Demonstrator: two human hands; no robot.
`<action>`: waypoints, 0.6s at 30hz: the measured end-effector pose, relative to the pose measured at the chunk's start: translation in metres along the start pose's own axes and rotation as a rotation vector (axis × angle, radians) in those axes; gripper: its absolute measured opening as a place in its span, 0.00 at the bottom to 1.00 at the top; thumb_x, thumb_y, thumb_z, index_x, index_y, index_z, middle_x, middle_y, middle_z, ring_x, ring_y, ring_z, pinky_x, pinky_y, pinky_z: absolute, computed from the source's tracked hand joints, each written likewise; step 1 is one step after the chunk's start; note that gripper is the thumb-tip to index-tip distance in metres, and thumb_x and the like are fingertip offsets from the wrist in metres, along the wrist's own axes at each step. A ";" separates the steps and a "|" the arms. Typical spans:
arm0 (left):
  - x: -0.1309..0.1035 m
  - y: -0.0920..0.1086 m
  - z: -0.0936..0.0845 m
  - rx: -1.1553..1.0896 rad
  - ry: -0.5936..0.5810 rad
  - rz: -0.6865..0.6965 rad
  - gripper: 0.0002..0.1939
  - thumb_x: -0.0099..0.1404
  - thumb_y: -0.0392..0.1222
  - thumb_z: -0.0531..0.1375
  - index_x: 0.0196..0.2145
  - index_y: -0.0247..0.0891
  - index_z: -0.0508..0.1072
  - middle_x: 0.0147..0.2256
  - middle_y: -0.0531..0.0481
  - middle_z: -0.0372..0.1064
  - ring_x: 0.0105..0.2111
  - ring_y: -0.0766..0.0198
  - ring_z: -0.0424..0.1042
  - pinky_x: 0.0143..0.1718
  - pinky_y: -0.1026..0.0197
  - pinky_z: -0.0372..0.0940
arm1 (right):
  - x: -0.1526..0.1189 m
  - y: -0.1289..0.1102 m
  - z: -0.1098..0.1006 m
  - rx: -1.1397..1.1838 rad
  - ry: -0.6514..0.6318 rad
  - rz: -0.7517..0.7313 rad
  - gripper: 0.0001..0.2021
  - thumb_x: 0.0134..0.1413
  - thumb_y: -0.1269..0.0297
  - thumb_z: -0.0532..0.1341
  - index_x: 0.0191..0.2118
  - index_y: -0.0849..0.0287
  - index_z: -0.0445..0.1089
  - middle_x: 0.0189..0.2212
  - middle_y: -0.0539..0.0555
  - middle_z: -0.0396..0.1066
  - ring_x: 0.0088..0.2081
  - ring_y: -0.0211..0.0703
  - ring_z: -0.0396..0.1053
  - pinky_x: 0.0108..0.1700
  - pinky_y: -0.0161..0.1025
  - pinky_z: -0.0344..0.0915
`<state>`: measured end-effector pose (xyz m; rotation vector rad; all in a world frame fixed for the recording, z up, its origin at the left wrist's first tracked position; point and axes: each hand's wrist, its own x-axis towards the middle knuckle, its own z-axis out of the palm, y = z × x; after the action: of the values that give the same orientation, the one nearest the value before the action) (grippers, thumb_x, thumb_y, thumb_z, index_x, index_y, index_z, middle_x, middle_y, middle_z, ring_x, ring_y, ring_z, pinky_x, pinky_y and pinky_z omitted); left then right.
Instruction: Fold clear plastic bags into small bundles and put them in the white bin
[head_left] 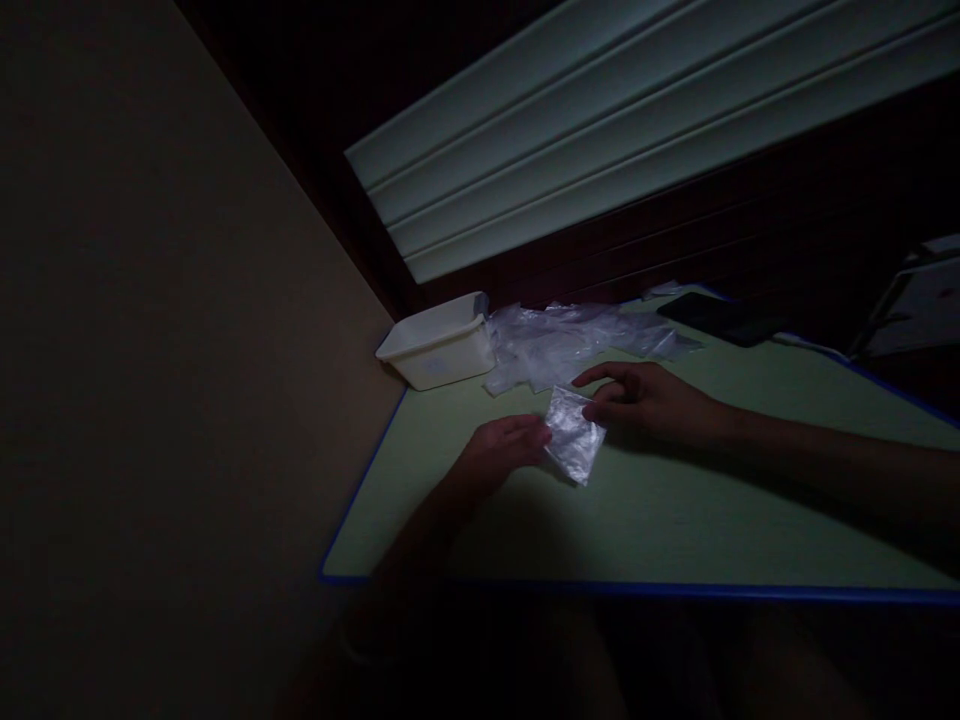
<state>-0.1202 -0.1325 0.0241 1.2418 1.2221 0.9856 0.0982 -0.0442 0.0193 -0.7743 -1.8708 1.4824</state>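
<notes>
Far left: plain brownish wall [165,360], in deep shadow, meeting dark wooden framing [315,190] along a slanting line. Very low light throughout.

Next, green tabletop [720,510] with bright blue edging, left corner close to the wall. At its back left, against the wall and framing, a whitish open tub [446,352] with a grey patch at the upper right corner. In front of it, over the green, left hand [504,445]: fingers close together, tips against the left edge of a silvery packet [574,435]. Full grip there too dark to tell.

Middle of the table: the packet itself, squarish, crinkled, shiny, tilted corner-down between both hands. Behind it, just beside the tub, a loose spread of clear plastic bags [555,335]. Above, a pale ribbed panel [600,130] set in the dark framing, rising toward the right.

Right of the packet, right hand [645,400]: thumb and curled finger narrowed on its upper right edge, forefinger arched near the top corner.

Back right: flat black object [716,317], pale cord [810,345] beside it. Far right, beyond the blue edging: whitish panel-like item [919,308], details lost in gloom.
</notes>
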 end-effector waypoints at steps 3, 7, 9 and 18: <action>0.026 0.002 0.007 -0.075 -0.138 -0.047 0.21 0.57 0.48 0.66 0.41 0.25 0.75 0.37 0.39 0.75 0.34 0.64 0.74 0.42 0.57 0.68 | 0.004 0.003 -0.009 -0.068 0.045 -0.058 0.22 0.48 0.57 0.66 0.47 0.61 0.67 0.28 0.51 0.75 0.26 0.38 0.68 0.29 0.36 0.61; 0.048 0.000 0.007 -0.038 -0.178 -0.157 0.18 0.52 0.45 0.70 0.36 0.28 0.77 0.33 0.41 0.75 0.29 0.66 0.74 0.36 0.62 0.69 | 0.009 0.009 -0.019 -0.161 0.099 -0.086 0.20 0.49 0.58 0.65 0.46 0.61 0.68 0.28 0.52 0.76 0.27 0.39 0.69 0.30 0.37 0.62; 0.055 -0.001 0.006 -0.005 -0.190 -0.172 0.17 0.52 0.45 0.70 0.35 0.28 0.77 0.33 0.41 0.75 0.29 0.65 0.75 0.34 0.63 0.69 | 0.010 0.010 -0.021 -0.189 0.115 -0.093 0.19 0.49 0.58 0.65 0.46 0.60 0.68 0.28 0.52 0.76 0.27 0.39 0.69 0.29 0.37 0.61; 0.062 -0.010 0.013 0.006 -0.115 -0.105 0.19 0.51 0.48 0.70 0.32 0.27 0.77 0.29 0.41 0.75 0.26 0.64 0.75 0.32 0.61 0.70 | 0.015 0.012 -0.036 -0.185 0.153 -0.080 0.18 0.48 0.56 0.66 0.43 0.58 0.71 0.30 0.53 0.78 0.35 0.47 0.74 0.40 0.43 0.66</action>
<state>-0.1007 -0.0739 0.0055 1.2098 1.1886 0.8240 0.1174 -0.0080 0.0160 -0.8623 -1.9166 1.1785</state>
